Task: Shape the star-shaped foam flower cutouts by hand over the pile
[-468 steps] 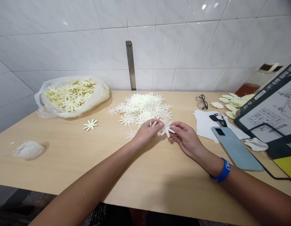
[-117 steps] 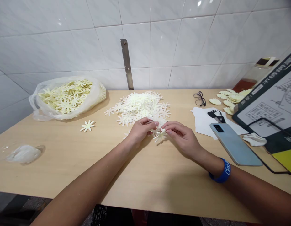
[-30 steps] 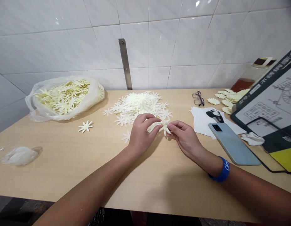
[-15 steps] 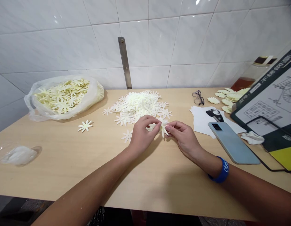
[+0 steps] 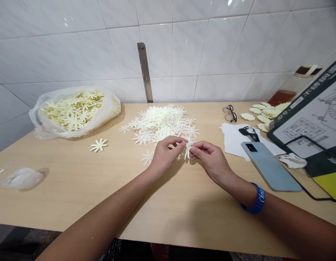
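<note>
Between my hands, just in front of the heap, is a pale flower-shaped piece (image 5: 188,149). My left hand (image 5: 169,152) pinches its left side between thumb and fingers. From the right, my right hand (image 5: 211,157) pinches the same piece; a blue wristband is on that wrist. Behind them lies a heap of white flower pieces (image 5: 164,121). One loose flower (image 5: 147,157) rests left of my left hand, and another flower (image 5: 99,145) lies farther left. A plastic bag (image 5: 110,114) full of yellowish flower pieces stands at the back left.
On the right are a light blue phone (image 5: 271,166), white paper (image 5: 230,139), a black key-like item (image 5: 248,133), glasses (image 5: 230,113), scalloped pale pieces (image 5: 268,112), a jar (image 5: 286,92) and a printed box (image 5: 314,116). Clear plastic with white material (image 5: 24,178) lies left.
The held flower piece has tilted slightly between my fingers. Both hands keep their pinch with only small finger movements, and the view has shifted a little.
</note>
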{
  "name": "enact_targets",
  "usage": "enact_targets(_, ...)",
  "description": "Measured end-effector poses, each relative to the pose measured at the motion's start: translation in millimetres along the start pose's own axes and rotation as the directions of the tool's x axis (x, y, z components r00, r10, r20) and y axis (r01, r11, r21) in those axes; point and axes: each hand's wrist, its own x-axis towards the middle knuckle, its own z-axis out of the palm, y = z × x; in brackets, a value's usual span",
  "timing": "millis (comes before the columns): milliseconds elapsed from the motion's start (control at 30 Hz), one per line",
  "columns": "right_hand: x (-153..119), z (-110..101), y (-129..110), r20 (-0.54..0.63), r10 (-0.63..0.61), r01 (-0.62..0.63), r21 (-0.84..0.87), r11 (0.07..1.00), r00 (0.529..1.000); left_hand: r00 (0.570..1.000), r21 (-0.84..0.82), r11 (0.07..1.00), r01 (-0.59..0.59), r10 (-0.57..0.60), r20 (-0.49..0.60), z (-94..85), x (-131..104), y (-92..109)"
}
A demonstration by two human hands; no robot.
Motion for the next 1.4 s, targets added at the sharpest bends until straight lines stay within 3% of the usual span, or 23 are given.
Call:
enact_targets(100,0,0,0,0.005,0.003,-0.003,-0.007,1.0,1.0,1.0,-0.012,1.0,-0.018,0.018,-0.002,-1.4,1,-2)
enact_targets(400,0,1,-3,0.003,0.032,-0.032,0.021,0.999,0.999,0.992,-0.108,0.986,0.129,-0.128,0.018,-3.4,2,-1)
enact_targets(567,3,-1,4,-0.002,0.052,-0.051,0.072,0.996,0.999,0.989,-0.194,0.97,0.144,-0.145,0.008,-3.5,4,-3)
enact_targets(833,6,-3,2,-0.063,0.132,-0.12,0.166,0.979,0.989,0.978,-0.306,0.94,0.15,-0.187,-0.093,-9.4,12,-12)
enact_targets(1067,6,0,-5,-0.151,0.153,-0.121,0.207,0.971,0.977,0.968,-0.374,0.904,0.207,-0.244,-0.056,-16.6,18,-16)
enact_targets(1233,8,-3,-3,-0.193,0.17,-0.124,0.23,0.965,0.966,0.971,-0.323,0.923,0.207,-0.236,-0.051,-17.1,17,-15)
enact_targets(1400,9,-5,0,-0.189,0.186,-0.134,0.257,0.957,0.964,0.97,-0.141,0.985,0.095,-0.123,-0.208,-24.5,22,-18)
